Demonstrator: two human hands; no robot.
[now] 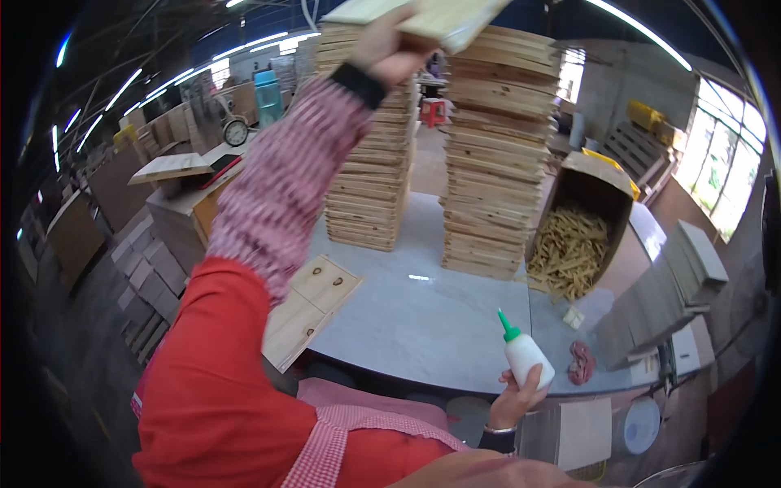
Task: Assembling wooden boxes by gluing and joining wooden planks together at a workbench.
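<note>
My left hand point(384, 47) is raised high and closed on the edge of a flat pale wooden board point(457, 18), at the tops of two tall stacks. The left stack point(366, 187) and the right stack point(495, 163) are built of thin wooden pieces. Low at the right, my right hand point(521, 400) wraps round a white squeeze bottle point(529, 358) with a green pointed nozzle, tilted up to the left. Under my left arm, a wooden panel point(311, 305) with several dark knots lies at the near edge of the grey table point(399, 317).
Right of the stacks, an open cardboard box point(590, 187) lies tipped with many thin wood strips point(569, 248) spilling out. A crumpled reddish cloth point(581, 363) lies near the right edge. Grey boards point(651, 301) stand beyond it. At left are a clock point(236, 132) and a blue bottle point(268, 98).
</note>
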